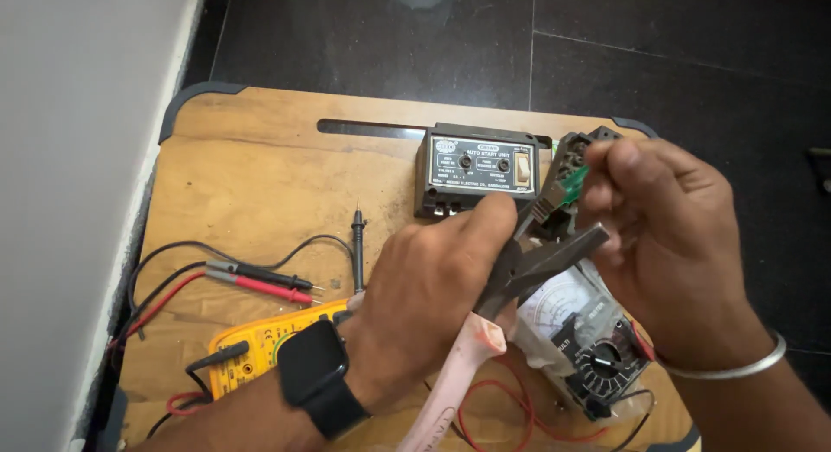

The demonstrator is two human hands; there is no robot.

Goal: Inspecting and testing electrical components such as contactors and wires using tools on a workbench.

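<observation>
On the left of the wooden counter (260,184), the red and black probes (260,279) lay tips outward beside the yellow meter (247,348), set aside within easy reach. The left hand (424,305), with a dark watch (313,365) on its wrist, was closed around the pink-handled pliers (519,270), whose nose pointed up at the small black part (571,171). The right hand (666,235) pinched that part, with its green piece, up off the counter so the pliers could meet it. Behind stood a dark box with knobs (480,171); below lay a dial meter (589,339).
</observation>
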